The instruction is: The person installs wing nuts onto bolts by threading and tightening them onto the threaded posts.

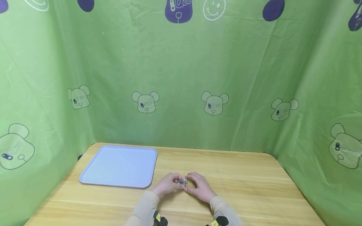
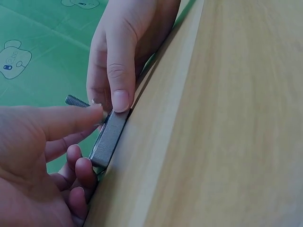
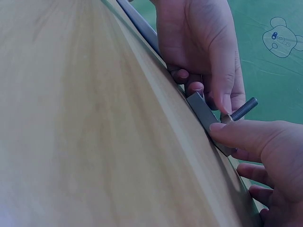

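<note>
A small grey metal block (image 2: 112, 137) stands close to the wooden tabletop between my two hands, with a threaded bolt (image 3: 245, 109) sticking out from its side at a slant. My left hand (image 1: 168, 185) pinches the bolt near its base, between thumb and forefinger. Its other fingers curl beside one end of the block. My right hand (image 1: 201, 187) grips the block's other end, with the thumb on top and the fingers behind. A lighter metal piece (image 3: 227, 119) shows at the bolt's base, partly covered by fingertips; its kind is unclear.
A pale blue tray (image 1: 118, 166) lies on the left of the wooden table (image 1: 240, 175). Green curtains (image 1: 181, 62) with bear prints surround the table at the back and sides.
</note>
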`<action>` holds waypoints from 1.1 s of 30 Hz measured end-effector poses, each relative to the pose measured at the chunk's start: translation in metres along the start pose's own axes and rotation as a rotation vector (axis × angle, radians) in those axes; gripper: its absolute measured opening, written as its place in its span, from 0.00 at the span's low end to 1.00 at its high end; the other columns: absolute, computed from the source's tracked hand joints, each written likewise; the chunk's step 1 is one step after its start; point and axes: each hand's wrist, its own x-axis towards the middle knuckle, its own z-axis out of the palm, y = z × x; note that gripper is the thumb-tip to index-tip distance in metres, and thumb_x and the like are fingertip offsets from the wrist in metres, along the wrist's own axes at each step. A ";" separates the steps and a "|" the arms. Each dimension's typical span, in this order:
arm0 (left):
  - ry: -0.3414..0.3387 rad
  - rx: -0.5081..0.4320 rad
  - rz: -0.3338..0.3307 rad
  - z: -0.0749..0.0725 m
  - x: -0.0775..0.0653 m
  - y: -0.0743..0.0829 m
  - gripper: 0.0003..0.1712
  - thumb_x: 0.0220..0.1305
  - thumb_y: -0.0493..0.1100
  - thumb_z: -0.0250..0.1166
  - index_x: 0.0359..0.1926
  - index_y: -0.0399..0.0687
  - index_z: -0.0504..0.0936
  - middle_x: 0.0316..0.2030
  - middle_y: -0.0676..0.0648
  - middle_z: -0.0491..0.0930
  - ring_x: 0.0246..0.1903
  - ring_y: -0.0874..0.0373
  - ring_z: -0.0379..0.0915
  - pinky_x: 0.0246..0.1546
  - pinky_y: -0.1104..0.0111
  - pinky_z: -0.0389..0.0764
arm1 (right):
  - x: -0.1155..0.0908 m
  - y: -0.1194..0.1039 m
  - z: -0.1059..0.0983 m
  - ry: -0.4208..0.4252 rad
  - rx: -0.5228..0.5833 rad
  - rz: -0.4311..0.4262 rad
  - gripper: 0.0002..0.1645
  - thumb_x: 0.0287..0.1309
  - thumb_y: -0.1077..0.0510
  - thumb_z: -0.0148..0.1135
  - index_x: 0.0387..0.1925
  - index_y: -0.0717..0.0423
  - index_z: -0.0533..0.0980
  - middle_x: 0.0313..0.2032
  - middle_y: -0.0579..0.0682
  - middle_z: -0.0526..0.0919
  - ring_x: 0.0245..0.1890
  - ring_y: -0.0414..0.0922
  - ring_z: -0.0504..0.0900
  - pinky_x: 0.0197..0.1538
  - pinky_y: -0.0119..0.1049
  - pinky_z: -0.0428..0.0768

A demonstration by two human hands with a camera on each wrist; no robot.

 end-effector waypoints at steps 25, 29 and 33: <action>0.043 -0.102 -0.060 0.002 -0.003 0.000 0.13 0.51 0.31 0.63 0.38 0.38 0.71 0.26 0.52 0.63 0.25 0.59 0.60 0.24 0.72 0.64 | 0.000 0.002 0.002 0.005 -0.013 -0.005 0.35 0.49 0.46 0.71 0.56 0.57 0.75 0.63 0.61 0.73 0.67 0.64 0.65 0.67 0.69 0.53; 0.022 -0.102 -0.050 0.001 -0.003 0.000 0.13 0.50 0.32 0.66 0.36 0.37 0.72 0.25 0.52 0.64 0.24 0.59 0.60 0.24 0.71 0.64 | 0.000 0.002 0.001 0.006 -0.011 -0.003 0.35 0.49 0.45 0.71 0.57 0.57 0.75 0.63 0.61 0.72 0.67 0.64 0.65 0.67 0.69 0.53; 0.009 -0.090 -0.023 0.001 -0.002 -0.001 0.14 0.50 0.31 0.67 0.39 0.36 0.75 0.28 0.51 0.67 0.28 0.58 0.62 0.28 0.70 0.65 | 0.000 0.002 0.001 0.007 -0.003 0.001 0.35 0.49 0.46 0.71 0.57 0.57 0.75 0.63 0.61 0.72 0.67 0.64 0.65 0.68 0.69 0.52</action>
